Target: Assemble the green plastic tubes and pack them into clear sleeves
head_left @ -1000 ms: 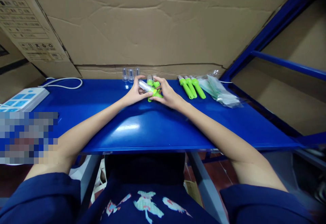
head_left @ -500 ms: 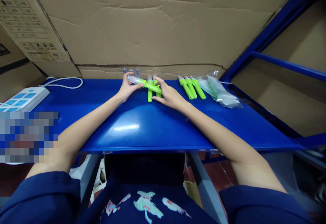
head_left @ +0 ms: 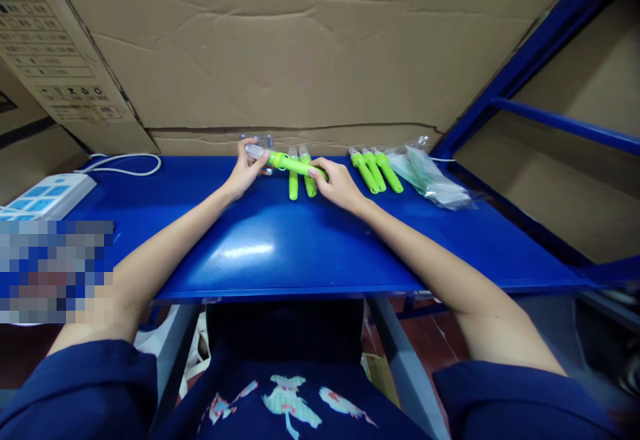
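My left hand (head_left: 243, 172) and my right hand (head_left: 339, 185) hold one green pen-like tube (head_left: 293, 164) between them, lying crosswise just above the blue table (head_left: 280, 240). The left fingers pinch its clear cap end (head_left: 256, 153); the right fingers grip its green end. Under it two more green tubes (head_left: 300, 180) lie on the table. Small clear caps (head_left: 257, 139) stand behind the left hand, partly hidden by it.
Three green tubes (head_left: 376, 170) lie in a row to the right, beside a clear plastic bag (head_left: 429, 177). A white power strip (head_left: 46, 197) with its cable sits at the far left. Cardboard (head_left: 300, 53) walls the back; a blue frame (head_left: 540, 53) rises at right.
Both hands have lifted the tube off the pile and turned it crosswise. The left hand slid left and back towards the clear caps, with the cap end in its fingers.
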Tool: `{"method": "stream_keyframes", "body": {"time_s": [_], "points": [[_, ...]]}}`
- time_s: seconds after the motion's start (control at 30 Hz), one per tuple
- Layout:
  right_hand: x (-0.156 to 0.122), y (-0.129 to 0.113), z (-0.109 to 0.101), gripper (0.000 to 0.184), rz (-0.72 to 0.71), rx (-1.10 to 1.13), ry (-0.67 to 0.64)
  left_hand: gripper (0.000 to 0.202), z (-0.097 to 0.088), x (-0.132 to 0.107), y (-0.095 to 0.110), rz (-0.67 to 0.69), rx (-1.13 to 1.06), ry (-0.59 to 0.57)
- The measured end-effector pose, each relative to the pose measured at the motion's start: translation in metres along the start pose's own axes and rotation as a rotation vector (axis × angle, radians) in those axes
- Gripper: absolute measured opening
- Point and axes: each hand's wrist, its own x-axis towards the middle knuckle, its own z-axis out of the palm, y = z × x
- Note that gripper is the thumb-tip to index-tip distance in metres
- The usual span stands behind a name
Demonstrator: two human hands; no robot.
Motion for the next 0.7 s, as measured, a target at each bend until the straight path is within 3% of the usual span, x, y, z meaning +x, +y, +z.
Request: {"method": "stream_keyframes", "body": {"time_s": [0.13, 0.3, 0.47, 0.7], "points": [[0.005, 0.003, 0.002, 0.049, 0.184, 0.435, -0.051, 0.080, 0.008, -0.004, 0.004, 0.089, 0.011, -0.036], [0.007, 0.002, -0.002, 0.039, 0.352, 0.845, -0.220, 0.082, 0.016, -0.008, 0.007, 0.089, -0.060, -0.051], [0.006, -0.007, -0.007, 0.044, 0.426, 0.950, -0.269, 0.078, 0.016, -0.006, 0.003, 0.009, -0.112, -0.017], [0.010, -0.010, -0.005, 0.040, 0.375, 0.918, -0.102, 0.077, 0.001, 0.004, -0.001, -0.104, -0.249, 0.139]]}}
